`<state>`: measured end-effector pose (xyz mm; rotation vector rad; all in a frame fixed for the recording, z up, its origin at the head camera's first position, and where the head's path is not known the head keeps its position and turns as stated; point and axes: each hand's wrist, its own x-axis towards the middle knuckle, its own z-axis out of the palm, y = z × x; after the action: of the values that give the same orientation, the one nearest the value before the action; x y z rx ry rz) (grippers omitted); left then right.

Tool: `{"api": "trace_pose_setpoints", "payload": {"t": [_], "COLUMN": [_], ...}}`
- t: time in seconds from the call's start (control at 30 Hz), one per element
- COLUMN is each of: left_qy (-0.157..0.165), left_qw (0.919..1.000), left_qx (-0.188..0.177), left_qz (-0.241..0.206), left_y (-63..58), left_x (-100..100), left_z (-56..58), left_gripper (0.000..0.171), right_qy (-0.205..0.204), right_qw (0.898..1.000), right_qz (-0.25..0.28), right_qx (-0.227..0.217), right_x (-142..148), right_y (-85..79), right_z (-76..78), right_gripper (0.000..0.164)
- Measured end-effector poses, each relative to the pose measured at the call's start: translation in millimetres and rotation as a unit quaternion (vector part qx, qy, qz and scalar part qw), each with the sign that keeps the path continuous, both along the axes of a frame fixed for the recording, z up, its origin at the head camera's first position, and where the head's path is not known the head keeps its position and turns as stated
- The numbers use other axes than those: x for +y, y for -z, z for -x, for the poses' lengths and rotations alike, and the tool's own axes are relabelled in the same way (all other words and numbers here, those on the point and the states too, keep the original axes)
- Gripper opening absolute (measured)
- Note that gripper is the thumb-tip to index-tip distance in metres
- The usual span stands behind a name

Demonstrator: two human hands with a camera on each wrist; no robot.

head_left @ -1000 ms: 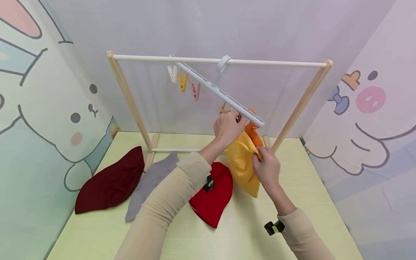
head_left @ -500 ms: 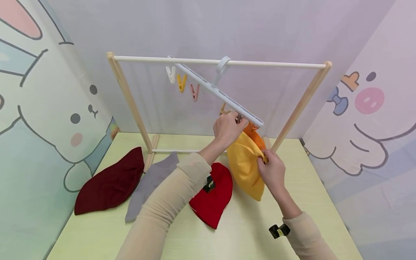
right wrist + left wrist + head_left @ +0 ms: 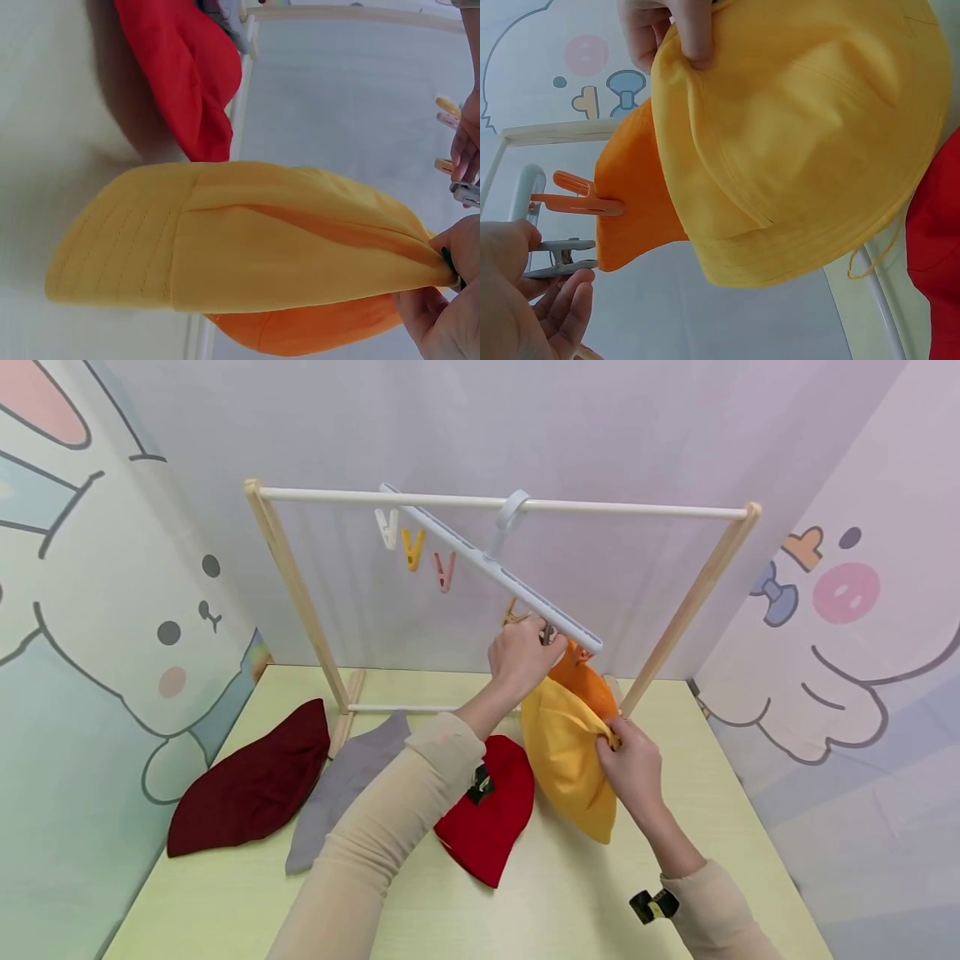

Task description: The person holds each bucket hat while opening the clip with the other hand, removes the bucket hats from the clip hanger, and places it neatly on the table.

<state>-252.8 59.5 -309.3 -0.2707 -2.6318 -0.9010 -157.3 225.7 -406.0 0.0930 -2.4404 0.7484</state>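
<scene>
My left hand (image 3: 521, 652) is just under the near end of the pale hanger (image 3: 495, 572) and pinches a grey clothespin (image 3: 564, 256). The jaws of that clothespin face the edge of an orange hat (image 3: 634, 202), which hangs from an orange clothespin (image 3: 577, 201). In front of the orange hat, my right hand (image 3: 632, 768) grips a yellow bucket hat (image 3: 566, 743) by its crown, the brim hanging down. The right wrist view shows the yellow hat (image 3: 300, 240) drooping away from my right thumb and fingers (image 3: 442, 307), partly covering the orange one.
The hanger hooks over the white rail (image 3: 637, 508) of a wooden rack. White, yellow (image 3: 412, 552) and pink clothespins hang along its far half. On the table lie a maroon hat (image 3: 255, 785), a grey hat (image 3: 337, 785) and a red hat (image 3: 495, 810).
My right hand has moved down and slightly right with the yellow hat, so more of the orange hat shows. My left hand stays at the grey clothespin.
</scene>
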Motion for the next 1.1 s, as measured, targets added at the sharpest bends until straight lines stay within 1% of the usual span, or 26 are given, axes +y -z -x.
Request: {"api": "trace_pose_setpoints", "payload": {"t": [0.13, 0.3, 0.47, 0.57, 0.77, 0.97, 1.1], "left_qy": [0.002, 0.005, 0.001, 0.000, 0.006, 0.006, 0.014], "left_qw": [1.0000, 1.0000, 0.9999, 0.9999, 0.9999, 0.9999, 0.9999], "left_qx": [0.004, 0.003, 0.001, 0.003, 0.003, -0.001, -0.009], "left_qz": [0.002, 0.005, 0.013, 0.013, 0.009, 0.012, -0.003], "left_y": [0.9, 1.1, -0.5, -0.8, -1.0, -2.6, -4.7], "left_x": [0.2, 0.8, 2.4, 2.9, 2.9, 4.5, 6.7], "left_z": [0.0, -0.3, -1.7, -2.0, -2.0, -2.4, -3.0], "left_gripper": [0.027, 0.030, 0.031, 0.031, 0.031, 0.032, 0.032], "right_qy": [-0.001, 0.009, 0.018, 0.022, 0.028, 0.022, 0.022], "right_qw": [1.000, 0.999, 0.997, 0.996, 0.994, 0.992, 0.990], "right_qz": [-0.001, 0.002, 0.012, 0.018, 0.011, 0.019, 0.025], "right_qx": [-0.023, -0.050, -0.074, -0.085, -0.101, -0.123, -0.134], "right_x": [2.9, 9.4, 14.5, 16.6, 20.9, 21.5, 20.7], "right_y": [4.5, 9.4, 11.1, 11.6, 14.3, 17.9, 20.4], "right_z": [-1.4, -0.2, 0.0, -0.5, -1.0, -0.1, 2.2], "right_gripper": [0.010, 0.012, 0.012, 0.012, 0.012, 0.012, 0.013]}}
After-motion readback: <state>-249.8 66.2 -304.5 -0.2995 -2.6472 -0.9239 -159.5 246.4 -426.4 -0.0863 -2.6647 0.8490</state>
